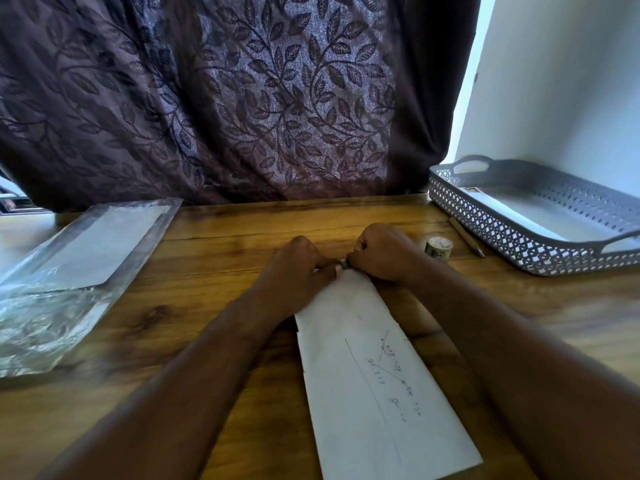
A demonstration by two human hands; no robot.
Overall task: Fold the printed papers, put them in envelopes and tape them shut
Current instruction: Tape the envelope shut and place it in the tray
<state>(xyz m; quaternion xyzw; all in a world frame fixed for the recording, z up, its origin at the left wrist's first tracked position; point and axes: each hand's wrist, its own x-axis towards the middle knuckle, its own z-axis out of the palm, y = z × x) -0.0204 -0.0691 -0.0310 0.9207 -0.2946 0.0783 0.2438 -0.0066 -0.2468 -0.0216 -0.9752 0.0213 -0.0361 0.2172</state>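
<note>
Envelope (374,375) could seal crookedly if the left hand (298,268) or right hand (381,254), both curled and pinching its far end, slips.

Envelope (377,382): long, white, pen lines and scribbles on its upper face; flat on the worktop, its far end pinched between left hand (304,268) and right hand (381,252). Tape roll (438,248): small, just right of the right hand. Envelope pack (79,258): clear-wrapped, flat, well left of the left hand.

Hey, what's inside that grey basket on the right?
The grey basket holds flat white paper; its near wall hides the rest.
</note>
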